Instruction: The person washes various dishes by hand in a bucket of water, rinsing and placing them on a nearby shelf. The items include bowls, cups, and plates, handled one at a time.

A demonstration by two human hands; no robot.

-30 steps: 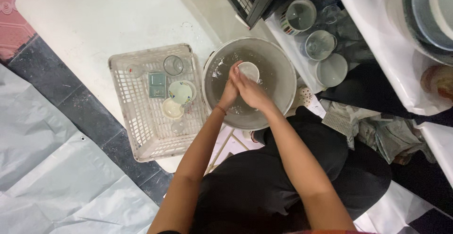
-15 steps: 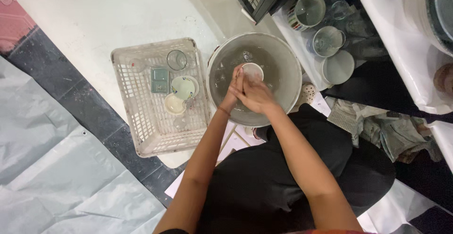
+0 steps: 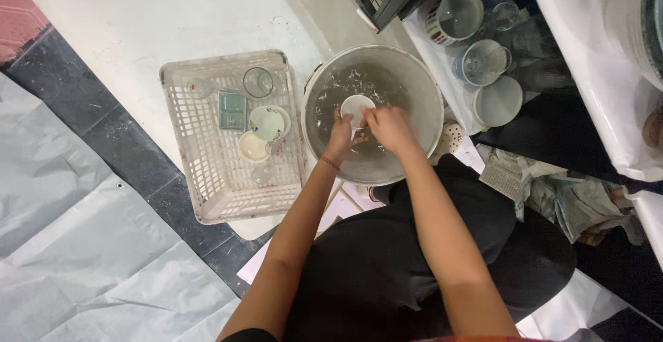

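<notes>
Together, left hand [image 3: 340, 137], right hand [image 3: 388, 126] gripping white cup [image 3: 356, 107], over basin [image 3: 421, 86]

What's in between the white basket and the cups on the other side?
In the head view, a big metal basin of water sits between the white basket and the cups. Both hands hold a small white cup in it.
</notes>
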